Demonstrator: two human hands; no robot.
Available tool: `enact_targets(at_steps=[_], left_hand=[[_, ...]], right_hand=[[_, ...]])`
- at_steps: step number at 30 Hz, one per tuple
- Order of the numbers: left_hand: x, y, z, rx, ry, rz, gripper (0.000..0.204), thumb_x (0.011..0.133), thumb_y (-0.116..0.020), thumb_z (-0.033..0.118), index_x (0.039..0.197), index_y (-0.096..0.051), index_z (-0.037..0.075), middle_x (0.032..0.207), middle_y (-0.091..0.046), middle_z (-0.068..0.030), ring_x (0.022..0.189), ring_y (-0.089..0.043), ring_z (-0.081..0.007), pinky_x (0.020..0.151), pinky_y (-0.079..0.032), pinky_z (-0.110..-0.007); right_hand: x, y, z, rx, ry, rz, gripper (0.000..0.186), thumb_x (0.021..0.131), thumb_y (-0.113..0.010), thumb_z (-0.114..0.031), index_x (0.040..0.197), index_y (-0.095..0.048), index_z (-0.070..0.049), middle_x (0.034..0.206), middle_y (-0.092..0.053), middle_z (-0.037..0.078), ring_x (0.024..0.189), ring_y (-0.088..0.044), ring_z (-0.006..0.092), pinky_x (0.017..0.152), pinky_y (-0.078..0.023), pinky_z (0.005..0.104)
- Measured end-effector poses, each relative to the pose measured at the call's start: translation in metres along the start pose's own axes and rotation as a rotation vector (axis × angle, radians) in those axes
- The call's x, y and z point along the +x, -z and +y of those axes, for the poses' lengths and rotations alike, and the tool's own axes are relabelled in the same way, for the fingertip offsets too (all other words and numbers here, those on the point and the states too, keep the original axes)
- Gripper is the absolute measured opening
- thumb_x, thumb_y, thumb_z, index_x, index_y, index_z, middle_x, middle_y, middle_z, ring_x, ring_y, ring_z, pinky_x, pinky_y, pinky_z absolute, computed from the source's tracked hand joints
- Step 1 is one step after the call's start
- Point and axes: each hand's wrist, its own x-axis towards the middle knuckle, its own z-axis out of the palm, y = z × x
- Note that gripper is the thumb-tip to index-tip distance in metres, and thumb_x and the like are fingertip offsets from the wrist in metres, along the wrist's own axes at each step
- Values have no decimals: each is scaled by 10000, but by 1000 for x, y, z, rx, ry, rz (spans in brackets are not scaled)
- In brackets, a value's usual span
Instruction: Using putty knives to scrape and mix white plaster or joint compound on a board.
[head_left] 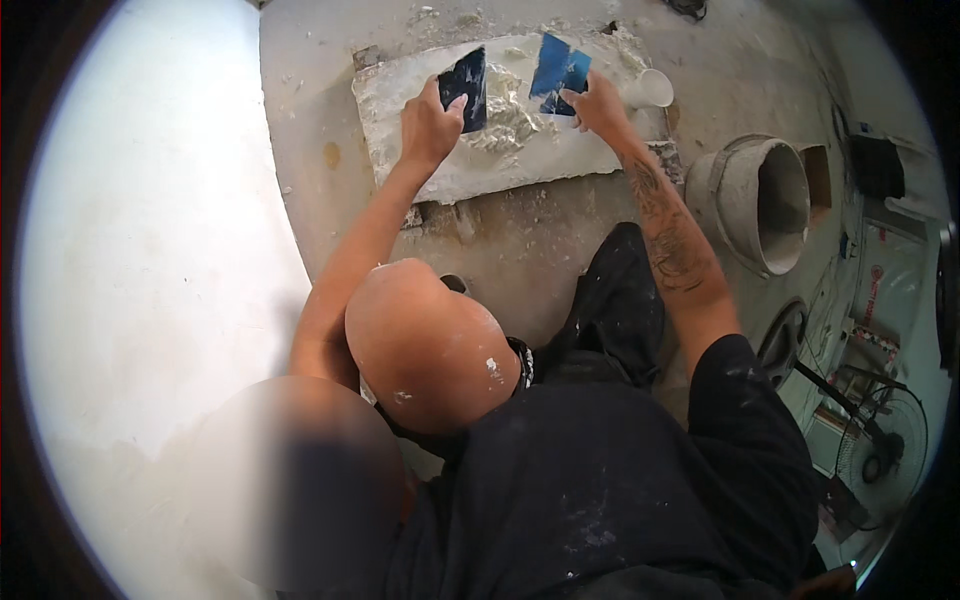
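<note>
While both arms reach forward, left hand (430,125) grips a dark putty blade (465,88), right hand (598,105) grips a blue putty blade (558,72), both over the plaster pile (510,120) on the mixing board (400,90) on the floor.

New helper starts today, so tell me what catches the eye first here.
Two hands at the top: the left hand and right hand each hold a dark blue scraper over a heap of white plaster on a board. A plaster-caked bucket stands to the right.
</note>
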Motion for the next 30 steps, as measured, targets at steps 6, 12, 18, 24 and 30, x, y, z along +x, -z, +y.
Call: enact_targets(at_steps=[6, 12, 18, 24, 30], left_hand=[[2, 2, 23, -204, 59, -235, 317, 754, -630, 182, 991, -575, -21, 847, -626, -276, 818, -600, -450, 744, -484, -473], [3, -2, 35, -127, -56, -208, 249, 742, -595, 129, 946, -592, -13, 822, -615, -281, 816, -594, -455, 759, -473, -498], [12, -12, 19, -77, -14, -265, 206, 732, -555, 85, 920, -596, 12, 818, -620, -275, 802, -597, -458, 755, -476, -502], [19, -2, 14, 89, 14, -164, 216, 732, -570, 97, 939, -599, 43, 831, -641, -241, 788, -628, -400, 712, -489, -466], [8, 16, 8, 208, -543, -3, 77, 729, -556, 40, 800, -567, 70, 822, -608, -97, 794, -611, -300, 639, -509, -406]], right_hand=[[-8, -34, -1, 322, -148, 59, 185, 802, -607, 0, 972, -558, 52, 681, -628, 122, 468, -611, 189, 366, -479, 289], [-24, -65, -27, 155, 72, 275, 293, 730, -629, -44, 1001, -559, 41, 827, -633, 237, 764, -614, 373, 645, -485, 411], [-36, -64, -50, -8, 167, 321, 369, 717, -614, -75, 1060, -553, 46, 900, -632, 283, 891, -609, 447, 791, -484, 457], [-39, -15, -24, -73, 86, 266, 417, 735, -633, -100, 1114, -547, 53, 1010, -610, 298, 991, -591, 419, 861, -465, 426], [-62, 38, -16, -442, 481, 343, 331, 774, -578, -38, 1104, -577, -9, 1126, -583, 232, 1025, -583, 356, 845, -465, 393]])
